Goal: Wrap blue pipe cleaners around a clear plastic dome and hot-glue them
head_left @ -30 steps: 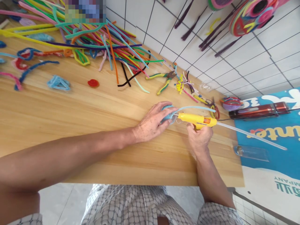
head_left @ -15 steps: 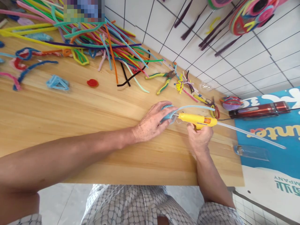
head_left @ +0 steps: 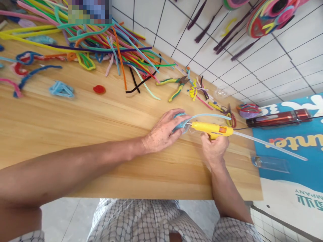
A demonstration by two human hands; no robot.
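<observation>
My left hand [head_left: 165,131] is closed round a clear ball [head_left: 186,128] partly wrapped in light-blue pipe cleaner; the fingers cover much of it. From the ball a loose length of light-blue pipe cleaner [head_left: 210,115] curves off to the right. In my right hand [head_left: 215,148] is a yellow glue gun [head_left: 212,128], gripped by its handle. Its metal nozzle points left and meets the ball's edge beside my left fingers; whether it touches cannot be made out. A long clear glue stick [head_left: 270,145] sticks out of the gun's back.
Pipe cleaners [head_left: 136,50] in many colours are heaped at the back left. Green-and-yellow pliers [head_left: 178,85], scissors [head_left: 230,116] and a wrapped ball [head_left: 249,110] lie along the wall side. A red flask [head_left: 280,117] and a clear container [head_left: 271,163] are at the right.
</observation>
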